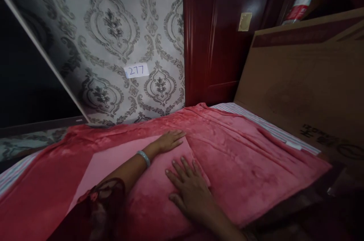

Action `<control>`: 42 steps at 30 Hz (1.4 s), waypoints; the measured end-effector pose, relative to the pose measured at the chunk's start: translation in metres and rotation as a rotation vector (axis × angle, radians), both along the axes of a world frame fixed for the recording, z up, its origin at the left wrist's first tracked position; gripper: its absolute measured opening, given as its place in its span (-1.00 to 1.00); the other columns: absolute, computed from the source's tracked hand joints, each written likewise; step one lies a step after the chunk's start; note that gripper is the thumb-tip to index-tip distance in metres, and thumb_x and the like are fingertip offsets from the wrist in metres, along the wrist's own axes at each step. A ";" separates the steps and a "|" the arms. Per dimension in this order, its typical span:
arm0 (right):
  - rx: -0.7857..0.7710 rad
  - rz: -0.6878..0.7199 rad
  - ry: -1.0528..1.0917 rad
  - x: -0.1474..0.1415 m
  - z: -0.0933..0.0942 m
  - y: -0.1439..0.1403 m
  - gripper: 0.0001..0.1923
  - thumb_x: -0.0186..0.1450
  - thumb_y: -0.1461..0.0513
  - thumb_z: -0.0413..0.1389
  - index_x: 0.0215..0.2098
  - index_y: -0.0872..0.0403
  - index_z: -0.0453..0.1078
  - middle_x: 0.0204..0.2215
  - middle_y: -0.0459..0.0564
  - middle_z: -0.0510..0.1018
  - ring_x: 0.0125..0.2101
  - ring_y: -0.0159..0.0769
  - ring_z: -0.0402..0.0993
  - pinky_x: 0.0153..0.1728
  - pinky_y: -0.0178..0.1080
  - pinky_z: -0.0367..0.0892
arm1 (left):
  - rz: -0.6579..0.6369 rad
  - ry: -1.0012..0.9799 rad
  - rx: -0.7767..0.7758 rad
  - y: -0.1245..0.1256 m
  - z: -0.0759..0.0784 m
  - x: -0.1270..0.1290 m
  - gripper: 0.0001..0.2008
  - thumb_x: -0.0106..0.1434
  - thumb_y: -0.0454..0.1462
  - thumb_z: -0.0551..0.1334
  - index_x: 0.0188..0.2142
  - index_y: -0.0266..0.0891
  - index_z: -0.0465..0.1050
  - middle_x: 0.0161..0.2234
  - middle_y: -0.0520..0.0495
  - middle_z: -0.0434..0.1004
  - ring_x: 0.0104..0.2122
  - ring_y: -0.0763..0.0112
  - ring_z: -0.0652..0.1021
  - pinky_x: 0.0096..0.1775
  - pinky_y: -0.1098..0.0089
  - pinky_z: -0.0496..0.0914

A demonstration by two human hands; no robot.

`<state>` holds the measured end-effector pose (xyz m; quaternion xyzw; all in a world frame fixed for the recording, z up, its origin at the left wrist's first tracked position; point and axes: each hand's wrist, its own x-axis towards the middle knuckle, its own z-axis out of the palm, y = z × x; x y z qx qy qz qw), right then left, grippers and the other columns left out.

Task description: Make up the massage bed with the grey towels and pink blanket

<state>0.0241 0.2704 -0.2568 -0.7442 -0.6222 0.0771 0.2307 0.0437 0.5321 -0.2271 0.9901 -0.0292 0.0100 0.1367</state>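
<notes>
Red blanket (241,165) lies spread over the bed w/ a folded flap under my hands, striped sheet (264,122) showing at its far edge. Bottle (303,0) top right, red label, contents can't tell. My left hand (170,140) is flat, fingers together, pressing the flap's edge, arm reaching across, pale bracelet (144,157) at the wrist. My right hand (189,188) is flat too, fingers spread, palm down on the fold, just beside the left. Neither is gripping anything. White tag (137,70) on the patterned wall reads "277". Cardboard (298,89) on the right has dark print, unreadable.
</notes>
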 end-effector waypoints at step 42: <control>-0.109 0.423 -0.005 -0.042 0.012 -0.008 -0.40 0.47 -0.10 -0.06 0.43 -0.24 0.03 0.45 -0.16 -0.06 0.45 -0.17 -0.31 0.40 0.14 -0.35 | 0.285 0.037 0.002 0.048 0.010 -0.094 -0.39 0.46 0.02 -0.11 0.35 -0.18 0.23 0.32 -0.14 0.31 0.29 0.25 0.34 0.30 0.25 0.17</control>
